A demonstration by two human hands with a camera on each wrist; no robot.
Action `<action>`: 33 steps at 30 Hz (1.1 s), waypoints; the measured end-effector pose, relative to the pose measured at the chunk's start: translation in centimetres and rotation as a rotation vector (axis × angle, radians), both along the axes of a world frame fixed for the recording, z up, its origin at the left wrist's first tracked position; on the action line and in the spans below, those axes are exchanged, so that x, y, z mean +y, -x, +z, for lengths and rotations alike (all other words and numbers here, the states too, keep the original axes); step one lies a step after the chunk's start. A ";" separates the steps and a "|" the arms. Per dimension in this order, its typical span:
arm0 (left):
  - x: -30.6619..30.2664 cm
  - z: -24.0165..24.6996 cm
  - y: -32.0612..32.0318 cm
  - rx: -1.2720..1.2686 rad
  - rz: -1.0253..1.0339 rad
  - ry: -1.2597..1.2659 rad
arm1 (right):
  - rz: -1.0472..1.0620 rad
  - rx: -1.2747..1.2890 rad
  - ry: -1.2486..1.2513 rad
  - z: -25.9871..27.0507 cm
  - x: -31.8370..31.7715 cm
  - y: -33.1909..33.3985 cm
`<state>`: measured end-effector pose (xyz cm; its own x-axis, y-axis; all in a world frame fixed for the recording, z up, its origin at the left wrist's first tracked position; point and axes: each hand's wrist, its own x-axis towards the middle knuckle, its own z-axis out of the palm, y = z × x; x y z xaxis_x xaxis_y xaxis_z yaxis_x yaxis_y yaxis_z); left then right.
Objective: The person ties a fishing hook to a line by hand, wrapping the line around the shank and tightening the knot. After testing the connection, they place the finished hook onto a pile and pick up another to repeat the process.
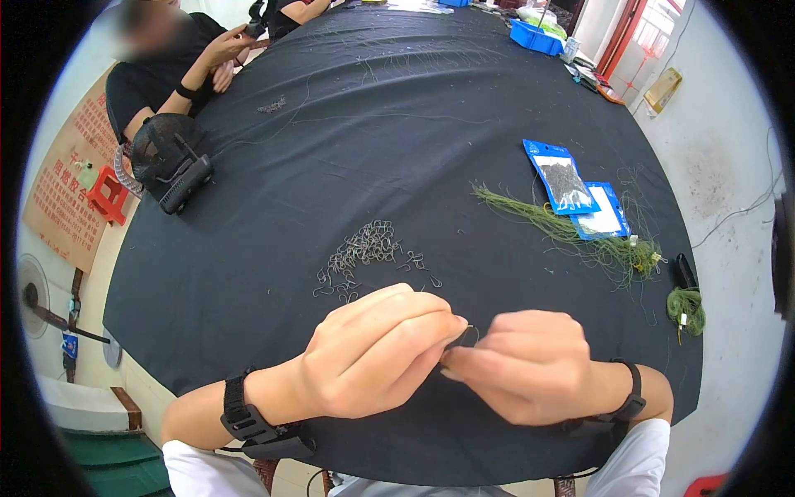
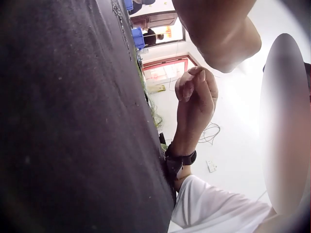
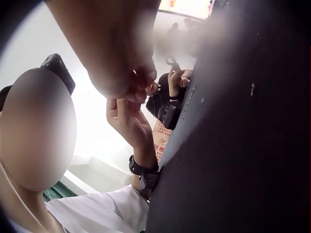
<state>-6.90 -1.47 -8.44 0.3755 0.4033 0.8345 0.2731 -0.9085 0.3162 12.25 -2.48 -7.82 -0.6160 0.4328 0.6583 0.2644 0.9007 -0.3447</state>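
In the head view the left hand (image 1: 373, 352) pinches a small thin piece, perhaps a wire hook (image 1: 470, 326), whose tip shows past its fingertips. Close on its right, the right hand (image 1: 526, 364) has thumb and forefinger pressed together; a fine strand seems to run there, too small to make out. Both hands are held over the dark cloth, fingertips almost meeting. Behind the left hand lies a pile of metal hooks (image 1: 368, 246). The left wrist view shows the right hand (image 2: 197, 99) with curled fingers; in the right wrist view the left hand (image 3: 130, 124) has its fingertips together.
Blue packets (image 1: 565, 178) lie on a bundle of green line (image 1: 530, 211) at the right, with a green coil (image 1: 686, 311) near the edge. A black fan (image 1: 170, 157) stands at the left, beside another seated person (image 1: 186, 62). A blue tray (image 1: 537, 37) is far back.
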 end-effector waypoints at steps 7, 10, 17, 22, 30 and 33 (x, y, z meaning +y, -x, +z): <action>-0.2 0.0 0.0 0.038 -0.046 -0.023 | -0.073 0.067 -0.264 3.2 0.7 -0.7; -0.5 0.0 -0.1 0.015 -0.067 -0.019 | -0.137 0.049 -0.170 3.6 1.6 -1.1; -0.2 -0.1 0.0 0.005 -0.063 0.029 | -0.084 0.083 0.201 0.9 2.3 -0.9; -0.2 0.1 0.0 -0.009 -0.032 0.045 | 0.001 0.059 0.282 0.1 1.1 -0.3; -0.1 -0.2 -0.1 0.004 -0.026 -0.002 | -0.047 0.090 -0.253 1.9 -0.3 0.0; -0.2 -0.2 -0.2 0.014 -0.053 -0.006 | -0.089 0.080 -0.280 2.7 0.9 -0.6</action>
<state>-6.71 -1.68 -8.62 0.4079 0.3771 0.8315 0.2287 -0.9239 0.3068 12.84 -1.53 -5.07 -0.5253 0.2776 0.8044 0.3289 0.9381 -0.1090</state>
